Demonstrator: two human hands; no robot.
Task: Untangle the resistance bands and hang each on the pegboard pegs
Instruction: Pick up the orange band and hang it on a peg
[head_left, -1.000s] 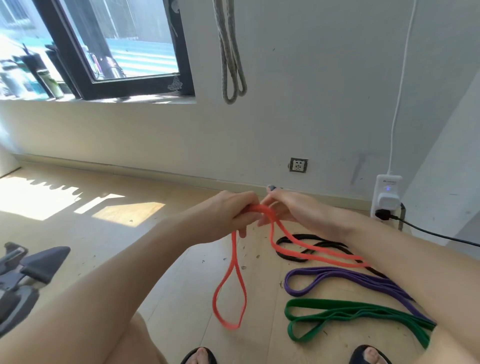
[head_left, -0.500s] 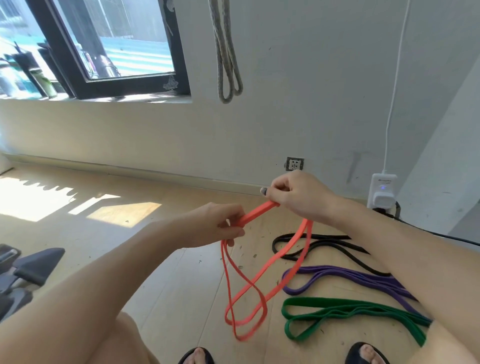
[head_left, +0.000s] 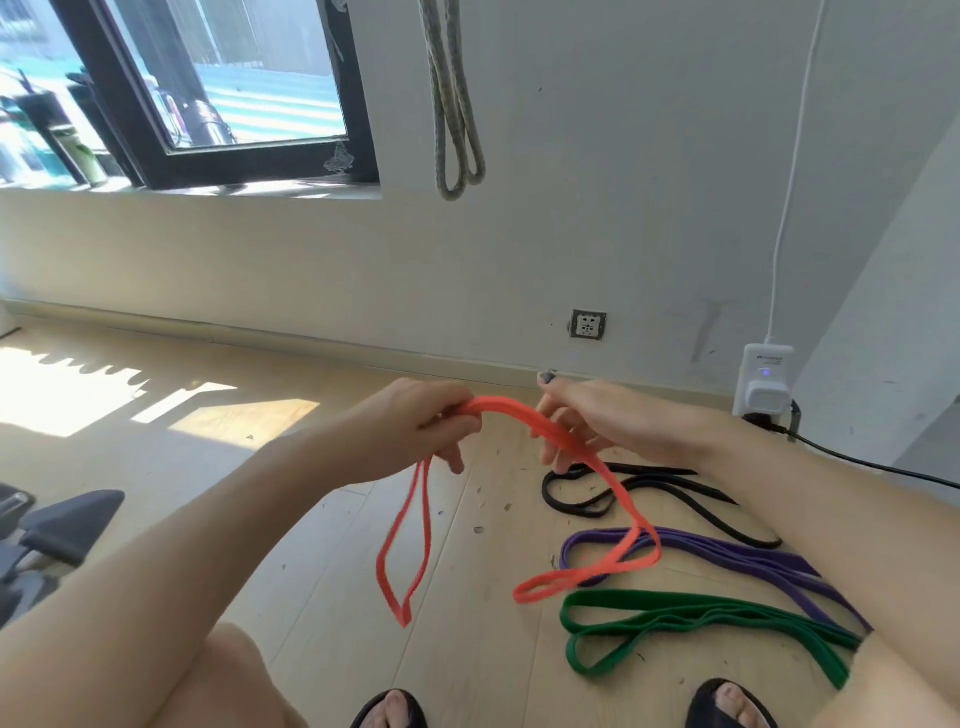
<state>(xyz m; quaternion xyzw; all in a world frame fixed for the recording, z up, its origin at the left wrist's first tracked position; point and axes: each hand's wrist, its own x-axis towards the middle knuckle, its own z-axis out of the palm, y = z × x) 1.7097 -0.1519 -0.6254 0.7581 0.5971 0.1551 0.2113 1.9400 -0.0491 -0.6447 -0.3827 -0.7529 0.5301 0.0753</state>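
My left hand (head_left: 415, 431) reaches forward, fingers curled round the flat orange rubber resistance band (head_left: 519, 415). The band arches across to my right hand (head_left: 602, 421), which pinches it too; a loop dangles below each. Under the right hand, black (head_left: 623, 488), purple (head_left: 727, 551) and green bands (head_left: 675, 618) lie on the wooden floor (head_left: 260, 467).

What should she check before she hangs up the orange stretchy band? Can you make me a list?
1. Left hand grips the orange rubber resistance band: ok.
2. Right hand holds it too: ok.
3. Orange band free of knots: cannot tell, its loops hang doubled.
4. Orange band clear of the purple rubber band on the wooden floor: cannot tell, one loop hangs in front of it.
5. Free peg in sight: not ok, only a grey band hanging on the wall shows.
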